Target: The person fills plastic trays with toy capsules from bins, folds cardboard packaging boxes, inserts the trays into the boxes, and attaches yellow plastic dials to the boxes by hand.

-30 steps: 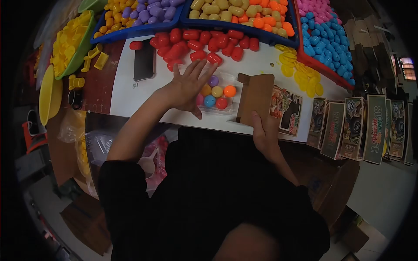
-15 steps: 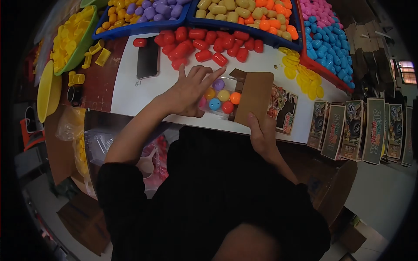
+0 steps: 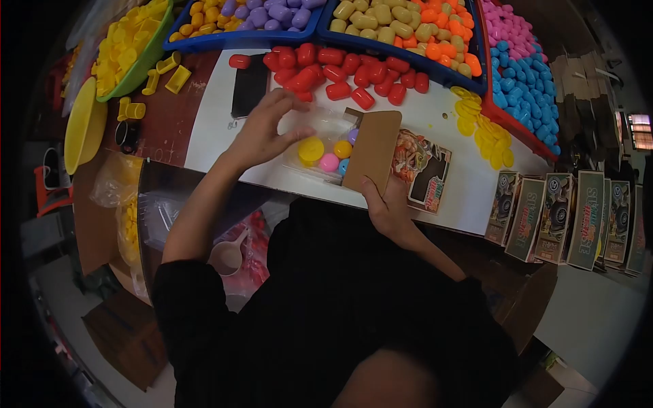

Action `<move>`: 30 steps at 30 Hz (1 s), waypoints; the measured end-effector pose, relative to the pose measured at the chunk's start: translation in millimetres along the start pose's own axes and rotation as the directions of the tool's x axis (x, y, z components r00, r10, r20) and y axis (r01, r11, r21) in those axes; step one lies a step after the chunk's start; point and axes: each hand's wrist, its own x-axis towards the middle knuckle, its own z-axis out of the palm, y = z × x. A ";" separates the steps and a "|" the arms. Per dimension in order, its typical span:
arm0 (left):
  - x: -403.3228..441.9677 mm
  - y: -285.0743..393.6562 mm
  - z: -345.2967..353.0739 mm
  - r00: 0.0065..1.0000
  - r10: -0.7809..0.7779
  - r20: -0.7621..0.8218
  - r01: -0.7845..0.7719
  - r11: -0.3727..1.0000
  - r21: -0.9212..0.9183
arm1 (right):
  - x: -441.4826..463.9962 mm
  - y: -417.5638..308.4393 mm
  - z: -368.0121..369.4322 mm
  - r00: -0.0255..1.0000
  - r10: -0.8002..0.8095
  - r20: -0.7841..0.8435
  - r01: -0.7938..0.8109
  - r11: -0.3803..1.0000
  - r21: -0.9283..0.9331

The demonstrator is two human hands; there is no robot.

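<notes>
A clear plastic tray (image 3: 294,160) holds a yellow disc (image 3: 311,151) and several small coloured balls, among them a pink ball (image 3: 329,162) and an orange ball (image 3: 343,149). Its right part is inside a brown cardboard box (image 3: 373,146), which hides whatever lies there. My right hand (image 3: 389,204) grips the lower edge of that box, thumb on top. Over the tray's left end, my left hand (image 3: 266,129) is open, thumb and fingers apart, with nothing seen in it. Red capsules (image 3: 333,73) lie loose just beyond the tray.
A black phone (image 3: 249,88) lies behind my left hand. Blue bins (image 3: 326,34) of capsules line the back, beside a red bin (image 3: 520,126). Yellow discs (image 3: 486,129) and a printed card (image 3: 430,178) lie to the right. Printed boxes (image 3: 551,217) stand at the right edge.
My left hand has drawn back left from the balls. The box now covers more of the tray, hiding balls seen before, and the yellow disc has come into sight. The view has shifted slightly.
</notes>
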 end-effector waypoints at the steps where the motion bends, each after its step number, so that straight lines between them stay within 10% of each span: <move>1: -2.0 -3.0 -1.4 0.999 0.005 -0.045 0.001 0.991 0.137 | -0.3 -1.1 -0.5 1.000 0.012 0.000 -0.012 1.000 -0.009; 5: -9.8 -5.4 -3.0 0.970 -0.175 0.169 0.146 0.975 0.167 | 1.3 -1.4 0.1 1.000 0.011 -0.008 -0.011 1.000 0.005; 10: 2.9 -25.2 1.0 0.761 -0.363 0.538 0.613 0.676 -0.409 | -0.9 0.0 0.7 1.000 0.015 -0.017 -0.015 1.000 0.000; 30: 37.9 -8.6 73.6 0.705 -0.041 0.708 0.560 0.644 -0.521 | 1.0 11.1 -3.0 0.999 0.007 0.041 -0.012 0.992 0.122</move>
